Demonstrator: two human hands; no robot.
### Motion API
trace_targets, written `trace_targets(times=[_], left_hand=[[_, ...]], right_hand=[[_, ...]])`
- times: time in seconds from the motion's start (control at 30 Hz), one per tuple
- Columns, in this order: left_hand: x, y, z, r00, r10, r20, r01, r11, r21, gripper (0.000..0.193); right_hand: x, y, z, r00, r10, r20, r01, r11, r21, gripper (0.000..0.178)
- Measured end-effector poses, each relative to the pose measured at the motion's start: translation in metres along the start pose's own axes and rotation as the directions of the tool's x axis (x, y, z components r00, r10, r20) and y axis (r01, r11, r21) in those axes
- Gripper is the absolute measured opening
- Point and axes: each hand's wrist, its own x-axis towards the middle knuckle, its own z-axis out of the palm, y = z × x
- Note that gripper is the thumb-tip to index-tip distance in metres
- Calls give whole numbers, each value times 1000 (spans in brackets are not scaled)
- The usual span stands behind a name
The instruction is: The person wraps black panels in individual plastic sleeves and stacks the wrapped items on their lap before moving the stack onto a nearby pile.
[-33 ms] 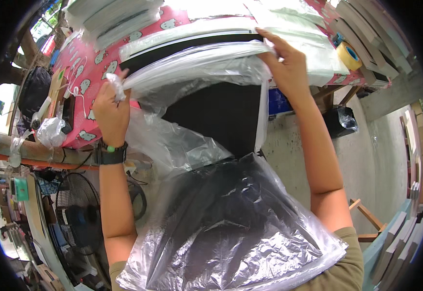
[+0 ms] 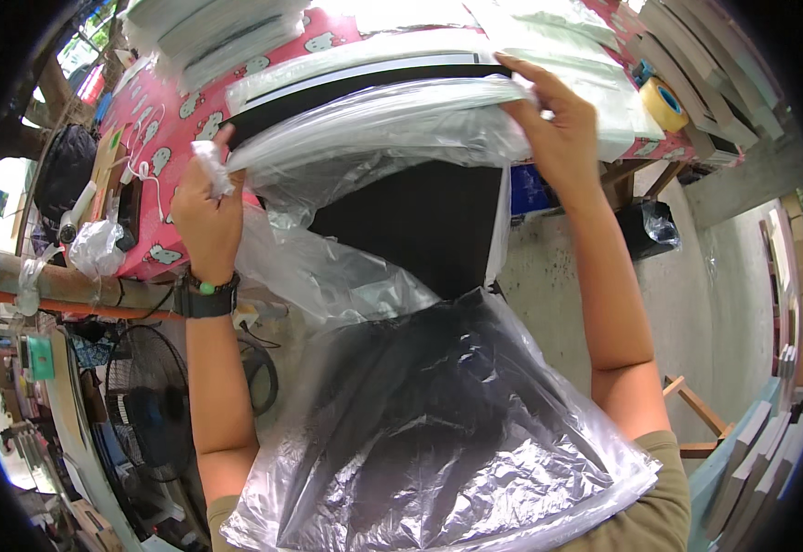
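A flat black board (image 2: 411, 221) stretches from the table edge toward my body, partly inside a see-through plastic bag (image 2: 457, 442). The bag's gathered mouth (image 2: 374, 115) crosses the board near its far end. At the far left corner, my left hand (image 2: 206, 207) is closed around the plastic and the board's edge, with a crumpled whitish bit (image 2: 213, 168) at its thumb. My right hand (image 2: 562, 129) pinches the far right corner, thumb under and fingers over the bag's edge. The bag's near end lies wrinkled and shiny against me.
A pink patterned tablecloth (image 2: 181, 138) covers the table, with wrapped stacks (image 2: 217, 37) at the far left. A yellow tape roll (image 2: 662, 104) sits at the right by grey boards (image 2: 705, 64). A black fan (image 2: 149, 396) stands at lower left, and more boards (image 2: 760, 469) lean at lower right.
Both hands have moved slightly apart, the left one leftward and the right one rightward. The gathered bag mouth between them is stretched a little wider.
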Motion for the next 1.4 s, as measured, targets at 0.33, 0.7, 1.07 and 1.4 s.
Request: trace_targets(times=[0.33,0.7,1.07,1.4], left_hand=[[31,54,-100,702,-423,573,675,653,-344,16],[-85,-60,-43,285,14,958,786,569,-243,34],[-251,-80,29,43,-416,908,899,412,146,38],[-267,-133,9,597,-610,521,608,768,202,50]], right_hand=[[-22,-65,-59,799,465,381,-592,497,634,12],[-157,-13,-64,628,551,550,-699,87,710,28],[-258,101,-5,491,697,523,-870,415,264,19],[-229,106,-12,776,559,291,-509,829,-234,28]])
